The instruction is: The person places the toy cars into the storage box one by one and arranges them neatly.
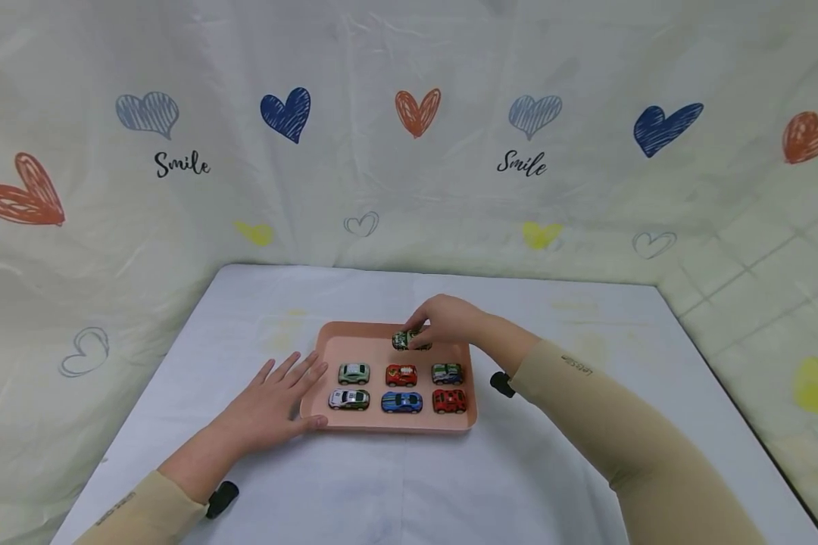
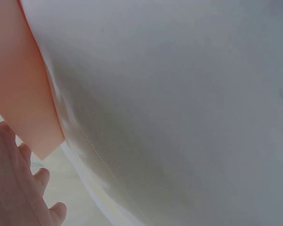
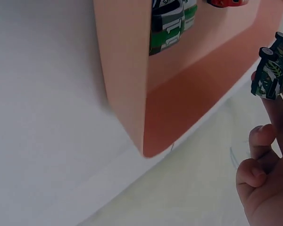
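Observation:
My right hand [image 1: 444, 319] pinches a dark green patterned toy car [image 1: 402, 340] over the back part of a pink tray [image 1: 361, 330]. In the right wrist view that toy car [image 3: 272, 70] shows its wheels, held between thumb and fingers. My left hand [image 1: 277, 397] rests with spread fingers against the tray's left edge. Two rows of toy cars lie in the tray: a pale green car [image 1: 354, 373], a red car [image 1: 401, 375] and a green-blue car [image 1: 447, 373] behind; a silver car [image 1: 349, 399], a blue car [image 1: 401, 402] and a dark-marked red car [image 1: 449, 401] in front.
The tray stands on a table with a white cloth [image 1: 409, 484]. Behind it hangs a pale sheet [image 1: 463, 182] printed with hearts and "Smile". Dark wrist devices [image 1: 222, 499] sit by both sleeves.

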The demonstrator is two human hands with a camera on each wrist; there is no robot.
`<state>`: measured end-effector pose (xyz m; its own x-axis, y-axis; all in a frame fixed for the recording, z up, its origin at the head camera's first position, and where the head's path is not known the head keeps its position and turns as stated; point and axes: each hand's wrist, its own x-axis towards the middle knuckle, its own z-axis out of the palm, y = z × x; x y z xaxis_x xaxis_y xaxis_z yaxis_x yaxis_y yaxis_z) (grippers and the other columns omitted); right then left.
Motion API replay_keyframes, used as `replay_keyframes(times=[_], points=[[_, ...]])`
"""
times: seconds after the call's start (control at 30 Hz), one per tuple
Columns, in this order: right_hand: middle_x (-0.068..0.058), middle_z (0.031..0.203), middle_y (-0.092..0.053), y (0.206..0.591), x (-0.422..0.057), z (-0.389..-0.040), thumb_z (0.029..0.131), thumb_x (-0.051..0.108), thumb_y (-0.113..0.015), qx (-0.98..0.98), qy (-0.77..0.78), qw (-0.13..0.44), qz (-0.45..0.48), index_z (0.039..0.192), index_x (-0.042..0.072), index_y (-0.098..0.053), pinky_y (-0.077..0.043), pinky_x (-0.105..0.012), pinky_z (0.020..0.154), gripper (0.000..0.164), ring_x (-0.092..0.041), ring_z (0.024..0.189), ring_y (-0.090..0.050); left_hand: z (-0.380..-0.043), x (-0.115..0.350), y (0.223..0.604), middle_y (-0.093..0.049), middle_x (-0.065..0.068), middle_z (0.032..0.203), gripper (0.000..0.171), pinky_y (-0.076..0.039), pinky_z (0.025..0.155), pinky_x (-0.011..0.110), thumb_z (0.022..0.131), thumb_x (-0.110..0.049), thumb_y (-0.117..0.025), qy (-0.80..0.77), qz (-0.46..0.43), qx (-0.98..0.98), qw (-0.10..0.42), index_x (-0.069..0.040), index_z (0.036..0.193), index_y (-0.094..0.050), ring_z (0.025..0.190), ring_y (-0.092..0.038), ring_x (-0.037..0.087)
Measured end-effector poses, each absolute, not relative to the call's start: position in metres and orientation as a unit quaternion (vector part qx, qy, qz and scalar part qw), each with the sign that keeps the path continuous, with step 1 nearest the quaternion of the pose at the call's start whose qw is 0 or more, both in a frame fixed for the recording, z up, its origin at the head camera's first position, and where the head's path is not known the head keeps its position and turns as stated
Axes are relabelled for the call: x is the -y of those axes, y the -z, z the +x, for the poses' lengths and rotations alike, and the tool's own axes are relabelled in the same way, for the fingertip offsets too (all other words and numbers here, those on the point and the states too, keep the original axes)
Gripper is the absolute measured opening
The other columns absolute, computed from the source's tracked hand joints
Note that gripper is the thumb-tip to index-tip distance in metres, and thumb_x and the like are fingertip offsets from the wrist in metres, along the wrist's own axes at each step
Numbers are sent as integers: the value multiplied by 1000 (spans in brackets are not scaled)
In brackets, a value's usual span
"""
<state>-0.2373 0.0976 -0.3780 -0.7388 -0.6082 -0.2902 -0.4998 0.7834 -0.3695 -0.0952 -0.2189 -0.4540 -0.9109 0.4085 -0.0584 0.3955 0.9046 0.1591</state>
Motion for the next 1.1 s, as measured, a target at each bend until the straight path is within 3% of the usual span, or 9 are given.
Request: replay_keyframes(times=[0.43,0.87,1.1], points=[[10,102,-71,401,-64,-234,90,38,-73,-926,45,201,-315,118,23,-75,-53,-28,88,31,-7,94,-62,-96,218,451,-21,1,165,89,-12,120,59,88,-73,-51,-62,210,-974,51,-23,158,-28,150,-18,33],[8,100,-71,411,-59,-234,91,38,-72,-924,-4,186,-335,119,22,-74,-54,-29,82,32,-9,92,-63,-98,220,454,-20,-1,165,90,-12,120,59,87,-74,-52,-59,209,-975,49,-24,158,-27,150,-17,32],[7,105,-70,410,-61,-238,92,31,-72,-920,-6,200,-336,123,22,-72,-53,-30,88,32,-9,97,-63,-98,220,453,-20,0,165,90,-12,119,59,87,-73,-52,-59,207,-975,47,-23,158,-28,150,-18,32]])
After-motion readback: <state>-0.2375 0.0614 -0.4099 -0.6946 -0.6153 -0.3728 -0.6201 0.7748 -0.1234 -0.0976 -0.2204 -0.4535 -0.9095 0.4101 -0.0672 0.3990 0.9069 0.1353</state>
